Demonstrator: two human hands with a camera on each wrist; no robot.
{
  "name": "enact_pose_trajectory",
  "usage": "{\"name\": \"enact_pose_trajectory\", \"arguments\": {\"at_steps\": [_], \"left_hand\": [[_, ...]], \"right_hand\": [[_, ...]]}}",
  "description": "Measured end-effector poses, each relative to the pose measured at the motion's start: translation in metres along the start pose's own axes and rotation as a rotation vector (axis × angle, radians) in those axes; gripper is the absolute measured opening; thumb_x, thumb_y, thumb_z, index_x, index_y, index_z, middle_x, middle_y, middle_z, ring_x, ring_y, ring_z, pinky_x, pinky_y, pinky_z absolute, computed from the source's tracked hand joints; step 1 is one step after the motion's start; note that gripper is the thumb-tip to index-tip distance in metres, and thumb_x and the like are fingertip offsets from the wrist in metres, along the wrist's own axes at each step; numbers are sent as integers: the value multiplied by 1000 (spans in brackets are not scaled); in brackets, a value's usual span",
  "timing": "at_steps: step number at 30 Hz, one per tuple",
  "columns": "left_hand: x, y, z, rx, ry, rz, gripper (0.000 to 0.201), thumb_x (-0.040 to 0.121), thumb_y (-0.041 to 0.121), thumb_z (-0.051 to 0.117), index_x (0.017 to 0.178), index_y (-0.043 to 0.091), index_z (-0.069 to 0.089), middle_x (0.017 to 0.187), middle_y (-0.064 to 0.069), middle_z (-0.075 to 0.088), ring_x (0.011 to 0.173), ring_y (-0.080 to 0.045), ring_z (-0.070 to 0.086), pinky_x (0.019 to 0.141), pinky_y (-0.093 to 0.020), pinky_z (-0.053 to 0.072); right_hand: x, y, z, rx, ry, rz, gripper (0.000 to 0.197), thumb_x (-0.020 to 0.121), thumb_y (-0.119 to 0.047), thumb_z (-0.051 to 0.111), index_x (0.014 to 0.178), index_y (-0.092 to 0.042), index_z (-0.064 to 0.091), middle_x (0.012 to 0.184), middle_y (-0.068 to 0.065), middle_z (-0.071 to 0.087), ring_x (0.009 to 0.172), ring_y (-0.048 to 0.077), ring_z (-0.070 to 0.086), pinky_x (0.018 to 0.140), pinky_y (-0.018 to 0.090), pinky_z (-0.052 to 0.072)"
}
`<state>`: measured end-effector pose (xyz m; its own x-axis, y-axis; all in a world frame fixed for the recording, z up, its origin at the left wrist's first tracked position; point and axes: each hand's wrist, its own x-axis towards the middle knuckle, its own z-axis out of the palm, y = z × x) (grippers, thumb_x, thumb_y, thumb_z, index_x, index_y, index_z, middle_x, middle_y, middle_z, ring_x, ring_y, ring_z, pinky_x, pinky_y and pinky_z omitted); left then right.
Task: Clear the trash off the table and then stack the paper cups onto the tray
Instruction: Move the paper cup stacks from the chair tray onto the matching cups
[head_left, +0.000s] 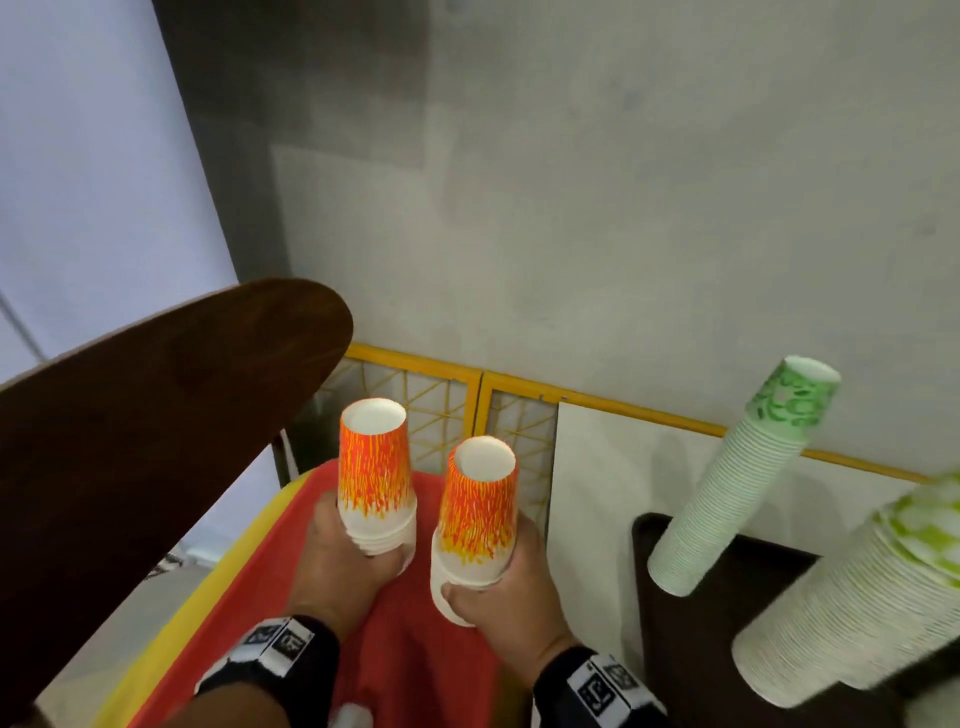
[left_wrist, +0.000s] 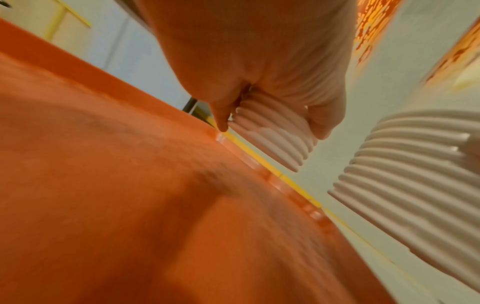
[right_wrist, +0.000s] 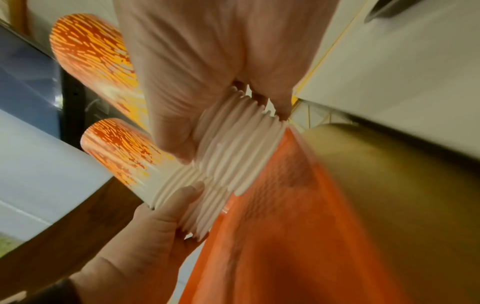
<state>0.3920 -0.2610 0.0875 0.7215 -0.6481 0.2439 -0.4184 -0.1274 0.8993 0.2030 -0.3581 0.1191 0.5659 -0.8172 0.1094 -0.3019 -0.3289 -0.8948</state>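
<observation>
I hold two short stacks of upside-down paper cups with an orange flame print. My left hand (head_left: 358, 548) grips the left stack (head_left: 375, 457) round its white rims (left_wrist: 272, 135). My right hand (head_left: 488, 587) grips the right stack (head_left: 480, 501) the same way, fingers round its rims (right_wrist: 239, 144). Both stacks stand side by side, close together, above a red cloth (head_left: 415, 670). The dark tray (head_left: 696, 654) lies to the right of my right hand. On it stand two tall leaning stacks of green-printed cups (head_left: 737, 483) (head_left: 857, 597).
A dark wooden tabletop (head_left: 130, 441) juts in at the left, level with my left hand. The red cloth has a yellow edge (head_left: 218, 582). A yellow lattice frame (head_left: 441, 395) and a white panel (head_left: 597, 467) stand against the grey wall behind.
</observation>
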Motion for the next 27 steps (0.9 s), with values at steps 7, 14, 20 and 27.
{"name": "enact_pose_trajectory", "arguments": {"at_steps": [7,14,20,27], "left_hand": [[-109,109,39,-132,-185,191,69,56,29,95,115,31,59,105,14,71,96,-1,70,79,-25,59],[-208,197,154,-134,-381,262,74,55,32,98,117,28,57,107,14,70,97,-5,70,84,-30,58],[-249,284,250,-307,-395,189,76,59,33,98,121,24,56,109,5,75,102,-12,72,91,-46,58],[-256,348,290,-299,-322,246,69,57,30,98,113,26,57,105,4,74,96,-13,73,82,-44,60]], "right_hand": [[-119,17,-115,-12,-127,26,92,52,-44,90,127,-51,37,127,-21,47,117,-6,54,100,22,50],[-221,27,-269,-31,-100,54,67,64,-35,90,103,-59,42,112,-42,53,105,-24,50,84,1,44],[-255,44,-380,7,105,-12,72,59,-12,89,118,-32,52,111,-23,64,105,-3,64,87,18,50],[-220,16,-466,-34,337,-146,75,54,-27,89,120,-34,53,116,-6,65,107,8,67,93,40,57]]}}
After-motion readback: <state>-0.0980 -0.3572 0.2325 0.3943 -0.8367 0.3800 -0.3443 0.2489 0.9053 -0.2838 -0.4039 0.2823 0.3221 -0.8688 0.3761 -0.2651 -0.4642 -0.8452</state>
